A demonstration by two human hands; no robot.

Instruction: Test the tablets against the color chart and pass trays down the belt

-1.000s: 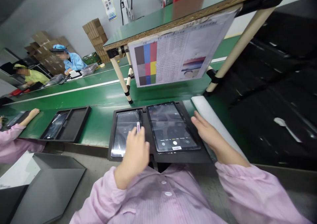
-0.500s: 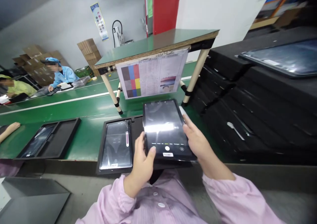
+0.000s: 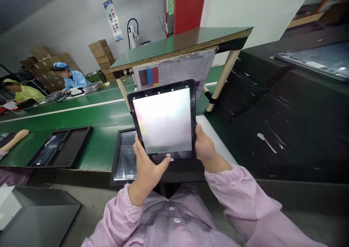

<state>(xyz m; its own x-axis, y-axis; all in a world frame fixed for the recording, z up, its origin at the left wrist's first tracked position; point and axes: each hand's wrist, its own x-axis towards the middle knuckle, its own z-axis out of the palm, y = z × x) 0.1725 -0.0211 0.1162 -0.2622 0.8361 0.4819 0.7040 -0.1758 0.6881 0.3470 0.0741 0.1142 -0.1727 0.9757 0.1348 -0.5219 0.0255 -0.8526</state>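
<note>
I hold a black tablet [image 3: 163,119] upright in front of me, its screen glowing pale white and pink. My left hand [image 3: 147,167] grips its lower left corner, thumb lying across the bottom bezel. My right hand [image 3: 204,147] clasps the lower right edge. Beneath it lies a black tray [image 3: 117,159] on the green conveyor, with a second tablet [image 3: 127,158] in its left slot. Behind the raised tablet hangs a colour test chart [image 3: 174,70] from a small green-topped table [image 3: 185,41].
Another black tray [image 3: 62,148] with a device sits on the belt to the left, near a co-worker's hand [image 3: 16,136]. Two people work at the far left. Stacked black trays [image 3: 286,105] fill the right side. A grey box [image 3: 40,214] stands at lower left.
The tablet went from lying in the tray's right slot to raised and tilted toward me in both hands. Its dark screen now shows a bright image. The camera view lifted.
</note>
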